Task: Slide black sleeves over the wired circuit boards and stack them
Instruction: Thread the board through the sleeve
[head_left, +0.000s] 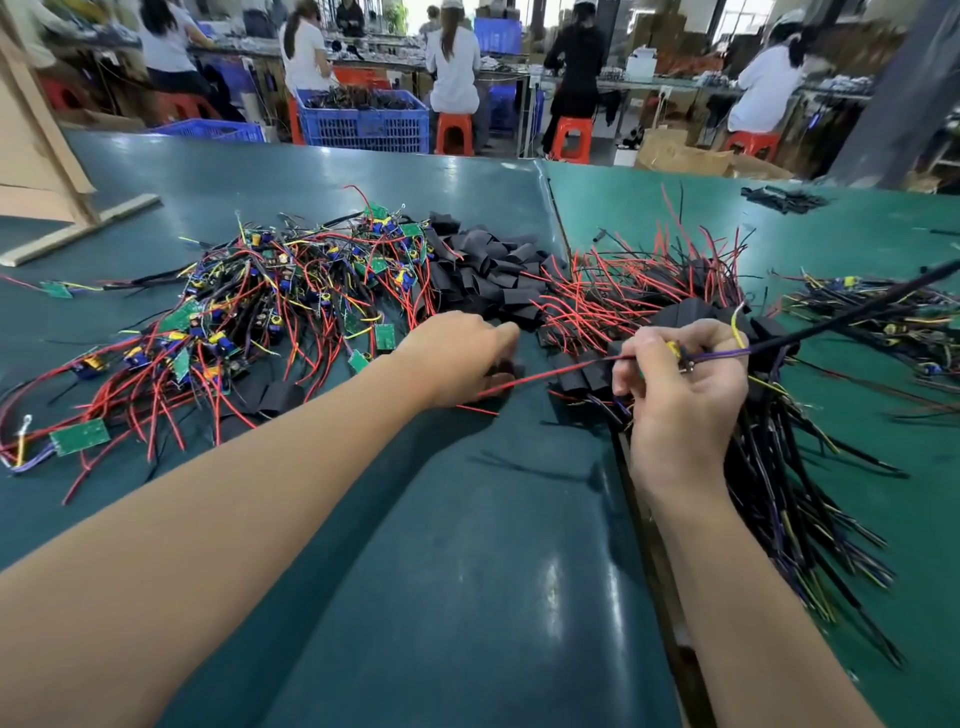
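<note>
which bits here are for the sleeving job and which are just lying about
For the job: pile of bare boards; loose black sleeves; sleeved stack; wired board held in right hand; left hand reaching.
Lying about: blue crate; cardboard.

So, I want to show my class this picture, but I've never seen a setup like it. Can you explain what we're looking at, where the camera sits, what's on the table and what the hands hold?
There is no machine here: a person works with two bare hands, filmed by a camera worn on their head that looks forward and down.

On the green table lie a tangle of bare wired circuit boards, a heap of loose black sleeves, and a stack of sleeved boards with red and black wires fanning out.

The right hand grips one wired board, with its wires trailing off to both sides. The left hand reaches to a black sleeve near the heap; whether its fingers have closed on it is hidden. Other workers sit at benches behind.
</note>
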